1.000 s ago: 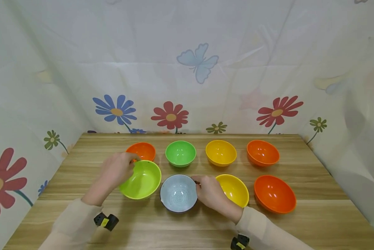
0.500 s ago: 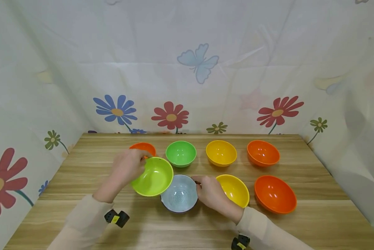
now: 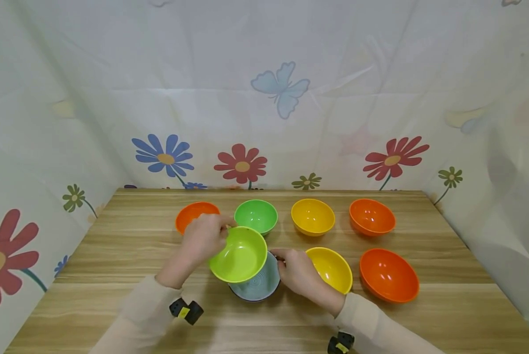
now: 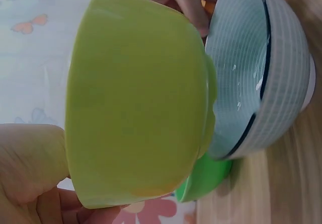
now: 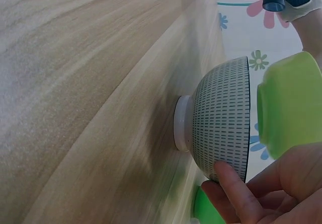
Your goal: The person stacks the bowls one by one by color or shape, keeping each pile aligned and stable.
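My left hand pinches the rim of a lime-green bowl and holds it up, overlapping the far left part of a grey-blue bowl in the head view. Seen from the left wrist, the base of the lime bowl is close over the mouth of the patterned grey-blue bowl. That bowl stands upright on the table, its foot down on the wood in the right wrist view. My right hand grips its right rim, fingers against the dashed outer wall and the thumb at the rim.
Along the back stand an orange bowl, a green bowl, a yellow bowl and another orange bowl. Right of my right hand are a yellow bowl and a larger orange bowl. A flowered curtain hangs behind the wooden table.
My left hand has carried the lime-green bowl rightward from beside the grey-blue bowl to over it. The back-left orange bowl shows more now. My right hand has stayed in place.
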A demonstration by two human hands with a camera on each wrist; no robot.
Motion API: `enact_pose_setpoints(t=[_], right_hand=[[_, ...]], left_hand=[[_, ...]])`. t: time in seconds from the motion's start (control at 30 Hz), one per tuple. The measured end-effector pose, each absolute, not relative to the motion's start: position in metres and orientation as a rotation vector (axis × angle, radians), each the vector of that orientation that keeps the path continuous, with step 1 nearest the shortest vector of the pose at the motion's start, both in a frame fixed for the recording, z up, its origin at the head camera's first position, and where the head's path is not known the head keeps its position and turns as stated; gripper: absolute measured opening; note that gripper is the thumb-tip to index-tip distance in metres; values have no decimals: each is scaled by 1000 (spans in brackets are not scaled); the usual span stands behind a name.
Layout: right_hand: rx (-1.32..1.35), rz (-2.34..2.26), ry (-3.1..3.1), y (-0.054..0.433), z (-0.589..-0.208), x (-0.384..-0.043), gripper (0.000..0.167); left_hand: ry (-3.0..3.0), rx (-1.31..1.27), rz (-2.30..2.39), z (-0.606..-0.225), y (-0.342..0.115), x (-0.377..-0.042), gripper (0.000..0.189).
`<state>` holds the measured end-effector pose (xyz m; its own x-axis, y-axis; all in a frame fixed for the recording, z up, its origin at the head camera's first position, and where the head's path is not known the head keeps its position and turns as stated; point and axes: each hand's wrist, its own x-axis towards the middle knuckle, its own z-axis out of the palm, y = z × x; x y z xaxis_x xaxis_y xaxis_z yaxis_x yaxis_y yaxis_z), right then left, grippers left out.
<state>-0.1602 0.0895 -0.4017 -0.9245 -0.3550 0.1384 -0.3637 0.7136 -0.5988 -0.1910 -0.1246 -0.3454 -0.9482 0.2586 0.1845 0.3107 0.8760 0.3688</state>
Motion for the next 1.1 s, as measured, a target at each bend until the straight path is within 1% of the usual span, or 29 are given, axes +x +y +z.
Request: enact_pose_setpoints(t=[0.2,0.77,1.0,1.1], right_hand=[[604,1019,-2881,90,-402,-160,33],[579,967,-2897,90,-403,-159,32],[580,884,-2840,90,-402,-156,26],[577,896,-2835,89,-402,-155,27]], left_hand=[[-2912,-472,-626,-353,-115,-190,32],[-2932,-491,-679,-370,-105,-189,33],[-2926,-518,-708,-377,-103,-190,29],[-2926,-519,-713,-379,-103,-190,28]])
